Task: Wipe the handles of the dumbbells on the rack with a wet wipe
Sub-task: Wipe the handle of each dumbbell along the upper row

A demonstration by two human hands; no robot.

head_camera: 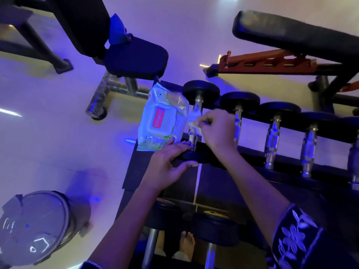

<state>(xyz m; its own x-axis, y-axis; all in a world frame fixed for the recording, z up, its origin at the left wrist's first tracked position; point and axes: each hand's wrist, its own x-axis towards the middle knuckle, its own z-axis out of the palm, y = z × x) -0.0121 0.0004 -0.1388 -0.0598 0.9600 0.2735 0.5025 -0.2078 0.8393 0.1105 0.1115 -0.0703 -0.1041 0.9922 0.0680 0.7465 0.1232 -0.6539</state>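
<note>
A row of several black dumbbells with chrome handles lies on the dark rack [291, 121]. On the leftmost dumbbell's handle [196, 107] my right hand [217, 129] presses a white wet wipe [194, 121], fingers closed around it. My left hand [171, 164] grips the near black head of that same dumbbell [194, 156]. A pale green pack of wet wipes [163, 119] with a pink label leans at the rack's left end, just left of the handle.
A padded seat bench [134, 57] stands behind the rack on the left, an inclined bench [291, 33] with an orange frame on the right. A steel bin [37, 224] stands on the floor at lower left. More dumbbells [215, 228] lie on the lower shelf, above my bare foot [187, 243].
</note>
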